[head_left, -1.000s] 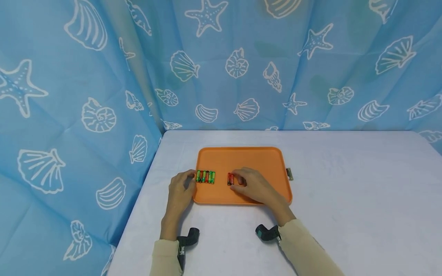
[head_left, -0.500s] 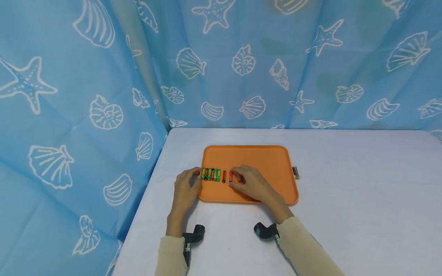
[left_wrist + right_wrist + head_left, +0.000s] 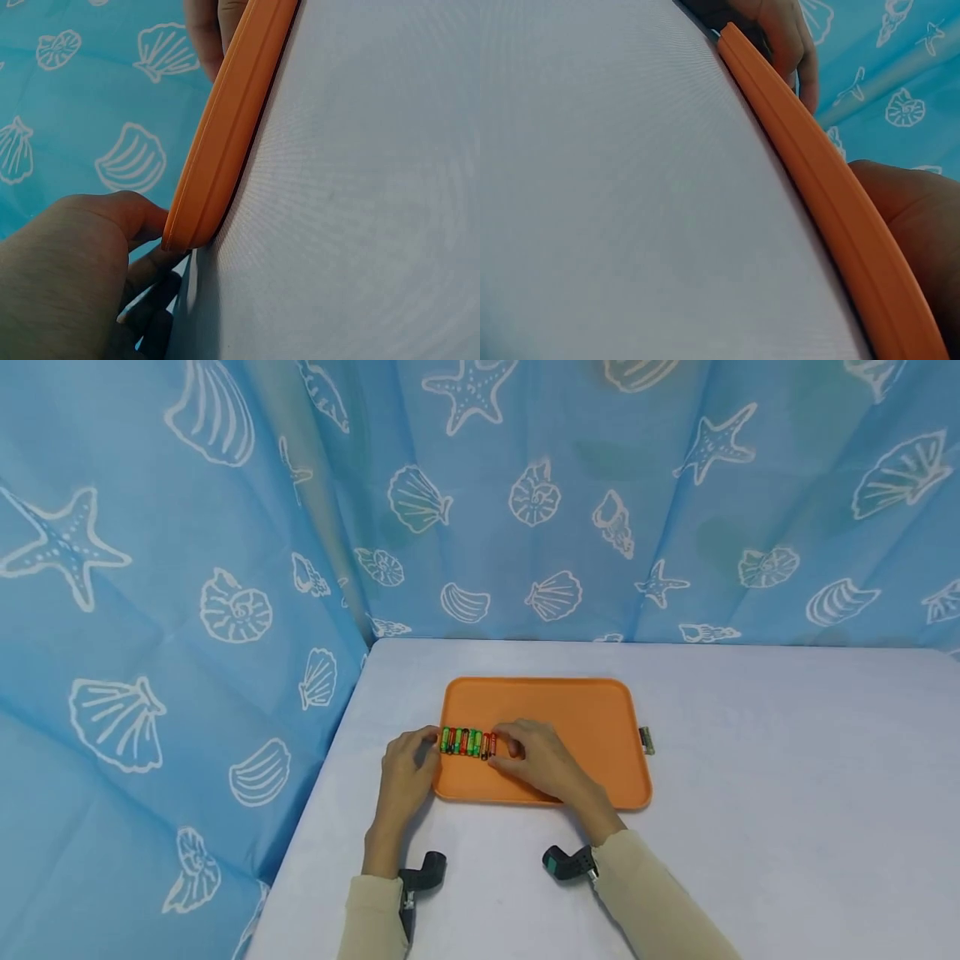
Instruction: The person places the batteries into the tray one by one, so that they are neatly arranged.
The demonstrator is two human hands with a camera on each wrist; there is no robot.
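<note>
In the head view, a row of small red and green batteries (image 3: 462, 742) lies side by side on the left part of an orange tray (image 3: 555, 702). My right hand (image 3: 536, 762) reaches over the tray and pinches a red battery (image 3: 493, 744) at the row's right end, index finger at the far end and thumb at the near end. At the tray's left edge, my left hand (image 3: 403, 777) holds the rim. The left wrist view has that hand's thumb (image 3: 146, 216) at the tray's corner, with darker fingers below it partly hidden.
Just off the tray's right edge, a dull greenish battery-like piece (image 3: 647, 741) lies on the white tablecloth (image 3: 787, 793). Blue curtains (image 3: 540, 527) with white seashell prints hang behind and to the left. Each wrist carries a black camera mount (image 3: 567, 863).
My right hand has moved left, sliding the red battery along; the gap between the two red batteries and the row has closed. My left hand stays at the tray's edge.
</note>
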